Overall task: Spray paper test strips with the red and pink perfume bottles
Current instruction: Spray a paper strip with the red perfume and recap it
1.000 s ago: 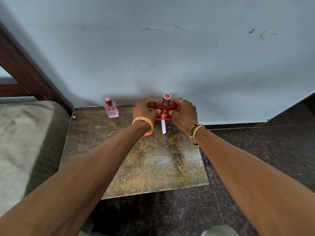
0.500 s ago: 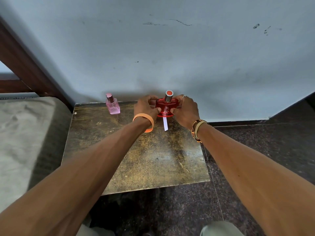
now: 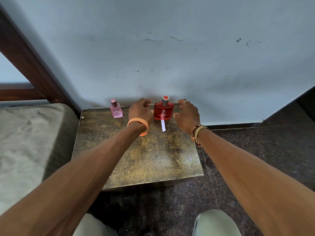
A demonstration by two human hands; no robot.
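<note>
A red perfume bottle (image 3: 163, 111) with a silver cap stands upright near the table's far edge, against the wall. A white paper test strip (image 3: 163, 125) lies flat on the table, its far end under the bottle's base. My left hand (image 3: 140, 111) hovers just left of the bottle and my right hand (image 3: 187, 113) just right of it. Both hands have loosely curled fingers and hold nothing, a small gap on each side. A smaller pink perfume bottle (image 3: 116, 109) stands at the far left of the table.
The worn brown metal table (image 3: 136, 155) is low and pushed to a pale blue wall (image 3: 170, 57). A bed with a grey mattress (image 3: 25, 142) and dark wooden frame is on the left. Dark stone floor (image 3: 255, 142) lies to the right.
Both hands have let go of the red bottle and drawn apart to its sides. The bottle now stands on the strip's far end.
</note>
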